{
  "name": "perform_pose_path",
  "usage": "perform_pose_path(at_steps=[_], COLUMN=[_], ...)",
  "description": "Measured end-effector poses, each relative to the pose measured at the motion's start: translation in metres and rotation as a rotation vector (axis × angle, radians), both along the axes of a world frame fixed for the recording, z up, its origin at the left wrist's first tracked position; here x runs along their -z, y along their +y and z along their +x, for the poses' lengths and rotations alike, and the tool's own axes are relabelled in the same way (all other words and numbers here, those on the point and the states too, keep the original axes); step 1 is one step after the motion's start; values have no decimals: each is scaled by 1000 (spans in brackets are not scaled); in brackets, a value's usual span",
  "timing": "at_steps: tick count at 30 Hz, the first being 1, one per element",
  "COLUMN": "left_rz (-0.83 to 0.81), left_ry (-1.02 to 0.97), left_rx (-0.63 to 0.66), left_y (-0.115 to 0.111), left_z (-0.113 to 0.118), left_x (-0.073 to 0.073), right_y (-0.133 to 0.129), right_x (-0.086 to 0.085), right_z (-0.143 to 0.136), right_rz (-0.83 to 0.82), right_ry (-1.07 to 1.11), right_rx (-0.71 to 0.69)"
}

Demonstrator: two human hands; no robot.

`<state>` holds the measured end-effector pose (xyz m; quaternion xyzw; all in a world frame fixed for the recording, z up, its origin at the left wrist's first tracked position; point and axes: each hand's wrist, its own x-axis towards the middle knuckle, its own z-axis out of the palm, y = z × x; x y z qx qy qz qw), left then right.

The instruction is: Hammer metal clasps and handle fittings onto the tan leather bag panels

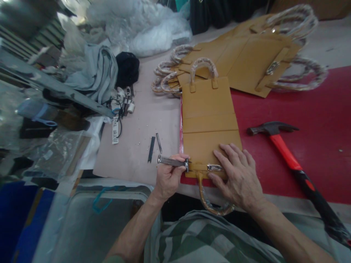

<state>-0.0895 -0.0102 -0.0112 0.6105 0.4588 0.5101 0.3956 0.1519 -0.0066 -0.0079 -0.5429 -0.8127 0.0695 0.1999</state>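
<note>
A tan leather bag panel (210, 106) lies lengthwise on the red mat, with one wrapped handle at its far end and another (203, 197) hanging over the near table edge. My left hand (170, 179) pinches a metal punch-like tool (172, 161), its wider end at the panel's near left edge. Flat on the panel's near right part rests my right hand (238, 171), fingers spread, beside a silver clasp plate (214, 167). To the right is a claw hammer (286, 151) with a red and black handle.
More tan panels (238, 54) with wrapped handles are stacked at the back right. A dark strip (151, 149) and a thin metal rod (159, 143) lie left of the panel. Plastic wrap (153, 33) and a metal bar (55, 80) are further left.
</note>
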Motion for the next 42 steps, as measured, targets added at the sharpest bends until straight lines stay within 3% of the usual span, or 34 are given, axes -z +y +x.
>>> perform_pose_path(at_steps=[13,20,27,33,42], left_rz=[28,212,75,221,282], left_ry=[5,146,90,191,249], left_rx=[20,-5,3,37,43], left_y=[2,2,8,8,7], left_z=[6,15,7,8,9], left_x=[5,6,9,8,7], right_y=[-1,-1,0,-1,0], right_x=[-1,-1,-1,-3,-3], right_z=[0,-1,-3,-4,-3], right_rz=[10,-5,-10,2,1], right_ry=[-8,-31,-21,-17,-14], right_rx=[2,14,22,34,28])
